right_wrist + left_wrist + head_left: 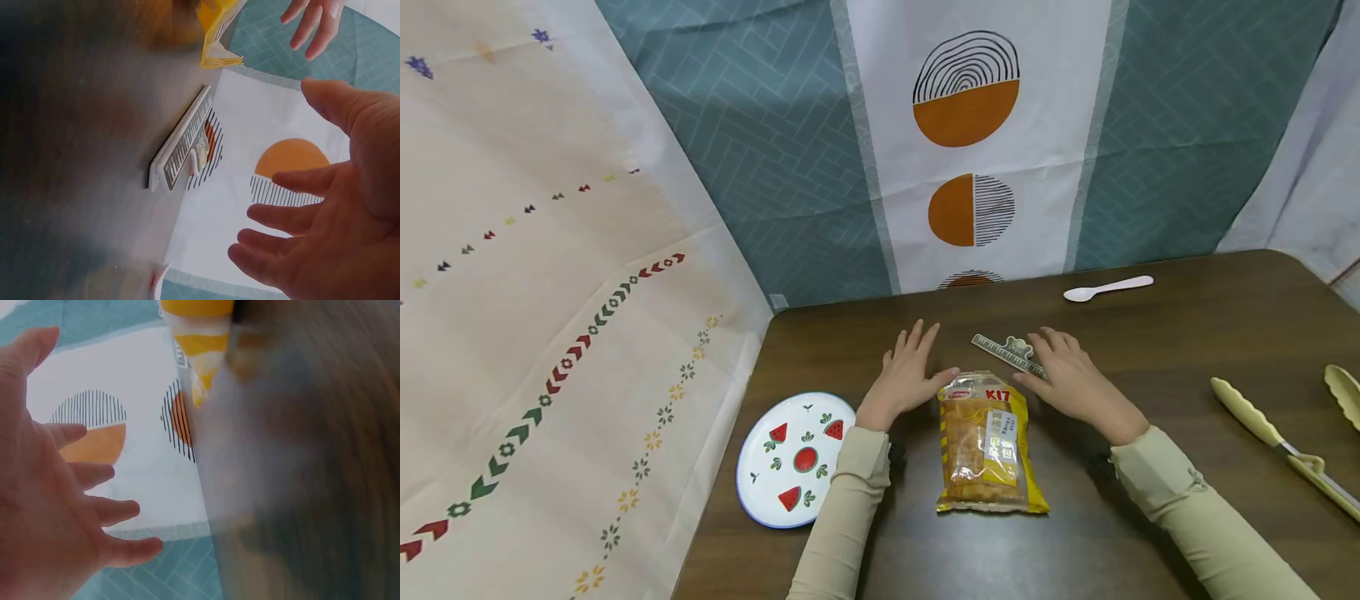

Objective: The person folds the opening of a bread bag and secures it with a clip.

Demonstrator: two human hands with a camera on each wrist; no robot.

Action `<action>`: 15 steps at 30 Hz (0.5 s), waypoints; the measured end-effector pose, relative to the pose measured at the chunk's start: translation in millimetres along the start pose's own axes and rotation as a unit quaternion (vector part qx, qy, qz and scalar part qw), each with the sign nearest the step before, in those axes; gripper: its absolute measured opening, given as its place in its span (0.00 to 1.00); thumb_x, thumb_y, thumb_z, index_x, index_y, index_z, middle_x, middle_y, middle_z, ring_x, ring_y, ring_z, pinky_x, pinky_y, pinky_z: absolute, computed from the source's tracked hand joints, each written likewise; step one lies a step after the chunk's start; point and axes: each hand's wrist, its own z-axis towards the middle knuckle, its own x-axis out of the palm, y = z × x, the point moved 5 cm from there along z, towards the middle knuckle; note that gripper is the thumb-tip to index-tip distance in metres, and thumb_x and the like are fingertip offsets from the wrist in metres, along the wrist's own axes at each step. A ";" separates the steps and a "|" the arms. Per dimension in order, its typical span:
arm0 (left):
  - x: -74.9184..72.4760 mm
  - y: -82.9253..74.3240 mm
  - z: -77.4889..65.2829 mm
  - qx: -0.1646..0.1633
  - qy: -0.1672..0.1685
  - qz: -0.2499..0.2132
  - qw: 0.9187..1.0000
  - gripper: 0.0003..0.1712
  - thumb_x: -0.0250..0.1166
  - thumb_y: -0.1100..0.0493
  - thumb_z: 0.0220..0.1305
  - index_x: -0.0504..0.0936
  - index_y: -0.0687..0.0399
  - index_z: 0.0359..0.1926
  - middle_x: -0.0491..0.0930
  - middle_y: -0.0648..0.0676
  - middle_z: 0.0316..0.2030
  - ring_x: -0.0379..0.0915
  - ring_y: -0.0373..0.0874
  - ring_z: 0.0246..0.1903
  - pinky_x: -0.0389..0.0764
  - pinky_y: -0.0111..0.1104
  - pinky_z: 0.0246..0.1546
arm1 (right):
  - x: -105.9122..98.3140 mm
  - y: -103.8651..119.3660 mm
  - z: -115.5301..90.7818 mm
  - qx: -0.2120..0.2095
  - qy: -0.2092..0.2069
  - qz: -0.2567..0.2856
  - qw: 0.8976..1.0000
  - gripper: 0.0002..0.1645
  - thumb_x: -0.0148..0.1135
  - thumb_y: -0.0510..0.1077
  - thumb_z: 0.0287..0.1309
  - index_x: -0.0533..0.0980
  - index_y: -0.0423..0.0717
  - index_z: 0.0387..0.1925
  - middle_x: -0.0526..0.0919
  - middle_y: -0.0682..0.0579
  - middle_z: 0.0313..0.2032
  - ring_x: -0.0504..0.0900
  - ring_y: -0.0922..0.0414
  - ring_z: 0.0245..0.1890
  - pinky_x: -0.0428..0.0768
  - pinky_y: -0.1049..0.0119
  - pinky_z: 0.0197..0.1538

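Note:
A yellow plastic bag of bread (981, 450) lies flat on the brown table between my two hands. My left hand (904, 379) hovers at its upper left corner, fingers spread, the thumb reaching toward the top edge. On the other side my right hand (1078, 383) is held over the table with relaxed fingers. Just past that hand's thumb lies a patterned bag clip (1006, 352), partly covered by the hand in the head view. In the right wrist view the clip (181, 140) rests on the table, apart from the fingers. Neither hand holds anything.
A white plate with watermelon pictures (775, 467) sits left of the left forearm. A white spoon (1108, 288) lies near the back edge. Yellow-tipped tongs (1262, 417) are at the right. A patterned cloth (760, 167) hangs behind the table.

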 end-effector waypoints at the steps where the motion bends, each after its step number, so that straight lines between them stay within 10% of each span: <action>1: 0.4 -1.2 1.5 0.003 0.001 -0.004 1.000 0.50 0.54 0.29 0.70 0.45 0.41 0.82 0.38 0.57 0.80 0.35 0.64 0.77 0.50 0.67 0.68 | -0.2 0.6 -0.6 0.000 0.002 0.004 1.000 0.43 0.62 0.52 0.70 0.59 0.25 0.70 0.55 0.22 0.69 0.53 0.24 0.68 0.58 0.28 0.64; 15: 5.2 -22.6 16.8 0.038 0.043 -0.038 0.998 0.44 0.54 0.33 0.73 0.53 0.43 0.80 0.53 0.58 0.77 0.51 0.58 0.75 0.59 0.57 0.69 | 16.9 2.4 1.8 0.010 0.012 -0.017 1.000 0.35 0.65 0.48 0.67 0.69 0.23 0.61 0.70 0.24 0.57 0.68 0.30 0.56 0.74 0.35 0.54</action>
